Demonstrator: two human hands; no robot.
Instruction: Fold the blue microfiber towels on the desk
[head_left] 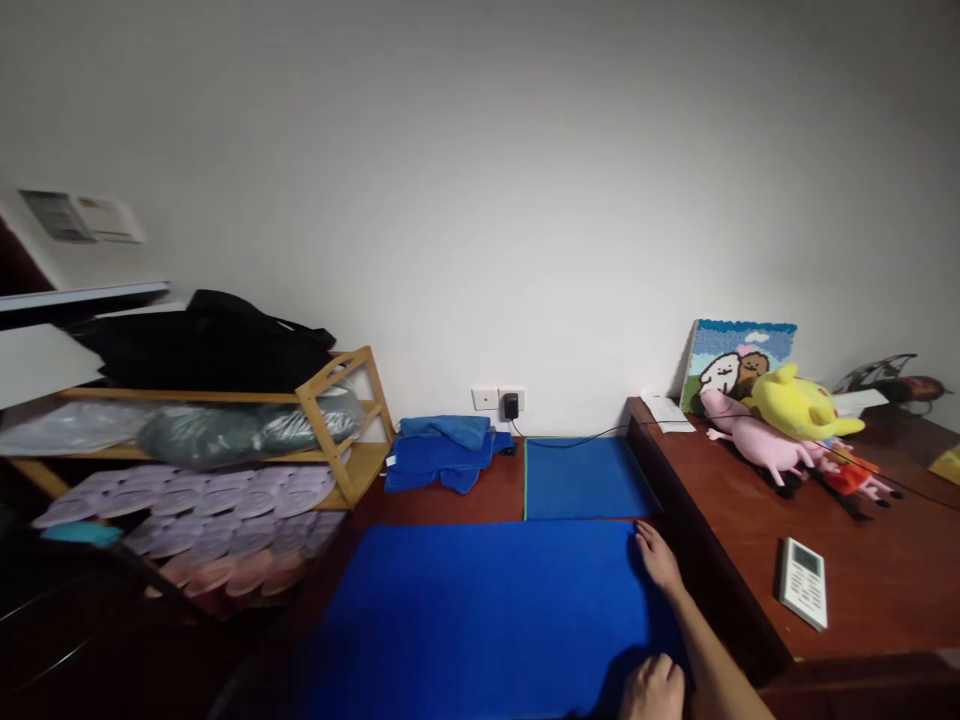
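A large blue cloth (pixel 487 610) lies spread over the low table surface in front of me. Stretched to its far right corner, my right hand (pixel 660 562) rests with extended fingers on the cloth's edge. My left hand (pixel 654 688) is at the bottom of the view, over the cloth's near right part. Its fingers are curled closed with the knuckles up, and whatever they hold is hidden. Beyond the cloth lies a smaller blue mat (pixel 589 480) with a green edge. To its left is a crumpled pile of blue cloths (pixel 439 455).
A wooden rack (pixel 360 475) on the left holds slippers (pixel 217 490) and a black bag (pixel 210 345). A black plug (pixel 511 405) with a cable sits in the wall socket. The raised brown desk (pixel 720 500) at right bears plush toys (pixel 795 405) and a white remote control (pixel 804 583).
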